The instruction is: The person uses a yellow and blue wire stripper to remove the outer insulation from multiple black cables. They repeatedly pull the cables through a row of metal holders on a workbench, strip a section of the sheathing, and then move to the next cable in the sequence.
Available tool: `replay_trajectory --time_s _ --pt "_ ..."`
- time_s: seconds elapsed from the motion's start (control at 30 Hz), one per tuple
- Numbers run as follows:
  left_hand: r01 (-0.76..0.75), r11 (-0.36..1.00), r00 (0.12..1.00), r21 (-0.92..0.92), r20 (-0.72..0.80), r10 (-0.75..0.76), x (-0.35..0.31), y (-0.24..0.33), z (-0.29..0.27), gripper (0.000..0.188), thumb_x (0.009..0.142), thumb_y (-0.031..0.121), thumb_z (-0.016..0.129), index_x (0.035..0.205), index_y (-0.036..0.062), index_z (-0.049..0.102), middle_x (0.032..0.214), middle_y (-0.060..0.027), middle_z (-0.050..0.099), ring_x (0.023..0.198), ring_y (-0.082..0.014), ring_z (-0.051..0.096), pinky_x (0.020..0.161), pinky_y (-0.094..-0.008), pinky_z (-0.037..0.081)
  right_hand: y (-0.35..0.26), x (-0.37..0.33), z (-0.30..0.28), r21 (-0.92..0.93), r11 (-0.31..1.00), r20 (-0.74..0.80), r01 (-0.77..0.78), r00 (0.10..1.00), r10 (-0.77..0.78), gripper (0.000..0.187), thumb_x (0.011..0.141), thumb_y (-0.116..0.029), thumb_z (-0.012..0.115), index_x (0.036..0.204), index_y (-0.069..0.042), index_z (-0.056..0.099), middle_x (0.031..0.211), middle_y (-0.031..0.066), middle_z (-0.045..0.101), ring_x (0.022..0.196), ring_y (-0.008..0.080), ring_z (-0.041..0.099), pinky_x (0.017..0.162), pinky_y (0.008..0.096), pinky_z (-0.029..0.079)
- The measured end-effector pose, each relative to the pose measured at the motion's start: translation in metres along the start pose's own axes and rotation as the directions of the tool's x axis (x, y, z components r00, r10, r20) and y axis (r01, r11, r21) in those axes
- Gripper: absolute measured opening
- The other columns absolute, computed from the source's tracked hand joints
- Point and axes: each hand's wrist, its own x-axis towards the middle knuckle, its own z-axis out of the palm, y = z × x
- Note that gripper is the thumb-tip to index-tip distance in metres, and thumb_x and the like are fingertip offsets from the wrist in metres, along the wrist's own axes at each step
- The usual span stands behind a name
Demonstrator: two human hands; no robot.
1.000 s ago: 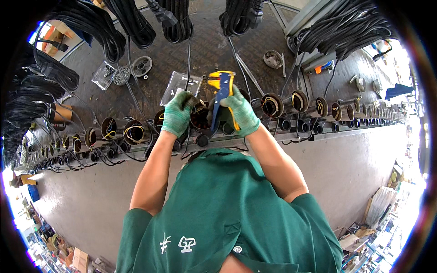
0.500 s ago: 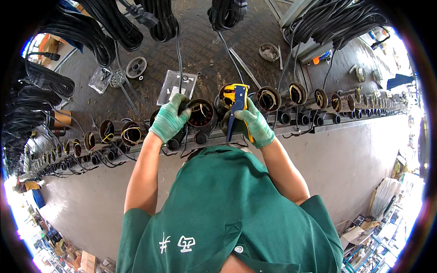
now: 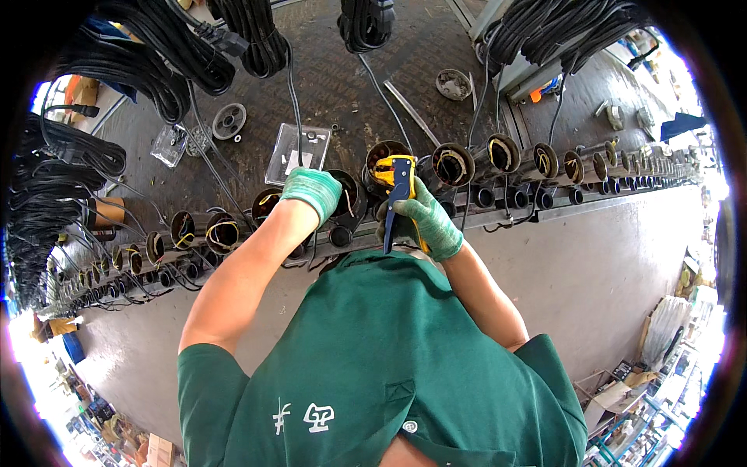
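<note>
I see my right hand wrapped tight around a yellow-and-blue stripper, its yellow head up at 12 o'clock, blue handle hanging below. My left hand rests curled on a dark round housing; what it grips, I cannot tell.

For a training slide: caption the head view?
Gloved right hand holds yellow-blue stripper; left hand on round housing.

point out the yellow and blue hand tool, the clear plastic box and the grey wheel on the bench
yellow and blue hand tool [image 3: 399, 180], head view, on its yellow head
clear plastic box [image 3: 296, 155], head view, middle of its lid
grey wheel [image 3: 229, 121], head view, on its hub
</note>
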Motion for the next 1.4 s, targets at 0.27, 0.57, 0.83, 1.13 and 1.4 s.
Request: replay_trajectory --time_s 0.27,0.57,0.83,1.13,1.4 --pt "-0.169 0.973 0.982 0.159 0.11 0.153 0.01 0.016 -0.008 0.022 0.089 0.014 0.067 0.102 0.014 0.084 0.103 -0.0093 0.082 0.093 -0.0294 0.079 0.07 -0.0452 0.06 0.005 -0.004 -0.003 0.005 1.0 -0.005 0.029 1.0 -0.029 0.065 0.091 -0.014 0.066 0.149 -0.008 0.037 0.103 0.0185 0.069 0.081 0.0331 0.074 0.073 0.0468 0.065" --pt "-0.199 0.97 0.962 0.14 0.218 0.166 0.011 0.011 -0.03 0.023 0.084 0.011 0.072 0.104 0.0089 0.083 0.103 -0.0137 0.081 0.097 -0.0328 0.078 0.077 -0.0458 0.061 0.02 -0.005 -0.023 -0.109 0.987 -0.079 0.121 0.988 -0.13 0.066 0.092 -0.016 0.069 0.15 -0.007 0.039 0.104 0.0124 0.065 0.092 0.0244 0.071 0.083 0.0418 0.064" --pt "-0.236 0.962 0.97 0.136 0.097 0.225 0.01 -0.016 -0.008 0.025 0.087 0.011 0.073 0.112 0.0076 0.077 0.099 -0.0163 0.079 0.094 -0.0373 0.077 0.078 -0.0476 0.06 0.007 -0.021 -0.017 0.023 0.999 -0.021 0.027 0.999 -0.026 0.064 0.092 -0.017 0.069 0.149 -0.008 0.041 0.108 0.0099 0.064 0.097 0.0219 0.069 0.085 0.0403 0.063" --pt "-0.253 0.918 0.966 -0.307 -0.138 0.22 -0.018 -0.044 -0.002 0.025 0.092 0.01 0.066 0.117 0.007 0.069 0.101 -0.022 0.074 0.095 -0.0434 0.071 0.082 -0.0516 0.057 0.01 -0.013 -0.007 0.004 1.0 0.02 0.005 1.0 -0.005 0.065 0.094 -0.017 0.068 0.15 -0.01 0.036 0.103 0.0136 0.068 0.083 0.0259 0.074 0.075 0.0403 0.065" --pt "-0.244 0.965 0.958 -0.097 0.133 0.256 -0.002 -0.025 -0.022 0.03 0.087 0.011 0.069 0.117 0.0079 0.075 0.107 -0.0198 0.076 0.101 -0.0416 0.073 0.085 -0.0497 0.058 0.013 -0.005 0.005 -0.052 0.998 0.036 -0.018 0.999 0.02 0.068 0.091 -0.018 0.069 0.149 -0.006 0.036 0.104 0.0181 0.068 0.082 0.0322 0.075 0.077 0.0468 0.065"
